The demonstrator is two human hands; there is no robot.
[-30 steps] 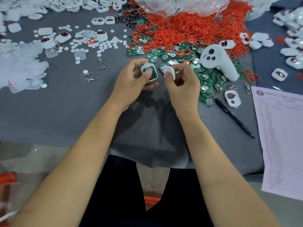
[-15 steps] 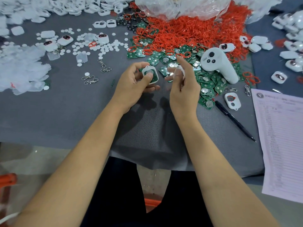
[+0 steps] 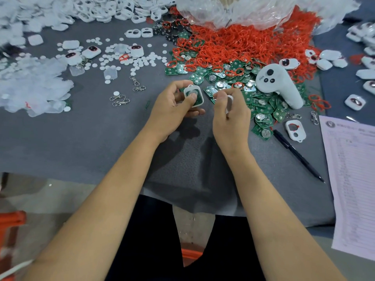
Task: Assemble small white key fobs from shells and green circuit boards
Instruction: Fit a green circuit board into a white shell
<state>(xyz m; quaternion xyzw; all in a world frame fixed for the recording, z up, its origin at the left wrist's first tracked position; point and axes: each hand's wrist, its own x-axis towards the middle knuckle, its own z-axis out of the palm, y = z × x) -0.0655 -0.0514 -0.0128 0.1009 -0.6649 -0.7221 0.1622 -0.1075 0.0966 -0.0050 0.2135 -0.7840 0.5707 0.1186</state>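
The bench [image 3: 81, 138] has a grey cloth over it. A big heap of red rings [image 3: 243, 43] lies at the far edge, under a clear plastic bag [image 3: 233, 11]. Lots of white shells [image 3: 91, 9] fill the far left corner. A paper sheet [image 3: 353, 179] lies at the right edge, with a black pen [image 3: 298, 155] beside it. A white controller [image 3: 278, 84] rests on a pile of green circuit boards [image 3: 261, 110] near the middle of the bench.

The left hand [image 3: 172, 110] holds a shell with a green board [image 3: 194, 96] in it, just above the middle of the bench. Its grip is narrow: the fingers curl round the shell and the thumb presses on the board.

The right hand [image 3: 229, 116] is just beside it, not touching. Its grip is tight too: the curled fingers pinch a small white piece [image 3: 230, 102]. I cannot tell what part it is, since the fingers hide most of it.

Small metal clips [image 3: 119, 100] lie to the left.
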